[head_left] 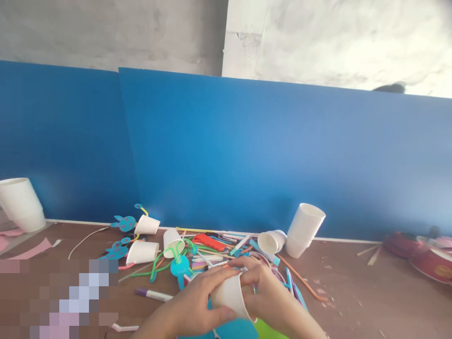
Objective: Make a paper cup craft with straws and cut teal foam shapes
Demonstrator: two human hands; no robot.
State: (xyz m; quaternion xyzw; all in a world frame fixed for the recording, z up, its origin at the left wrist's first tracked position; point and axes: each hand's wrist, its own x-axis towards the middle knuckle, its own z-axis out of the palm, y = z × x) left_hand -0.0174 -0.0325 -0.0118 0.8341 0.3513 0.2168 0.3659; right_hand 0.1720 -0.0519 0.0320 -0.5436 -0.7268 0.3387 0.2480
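A white paper cup lies tilted between my hands at the bottom centre, its mouth toward the right. My left hand is wrapped round the cup's left side, thumb below and fingers on top. At the cup's rim is my right hand, with some fingers inside the mouth. Blue paper and a bit of green paper show beneath the cup. Just behind the hands spreads a pile of straws, markers and pipe cleaners, with a red tool on it.
Stacked white cups stand at the right, more at the far left. Cups with blue paper figures lie left of the pile, near a purple-capped marker. A blue partition rises behind. Red items sit far right.
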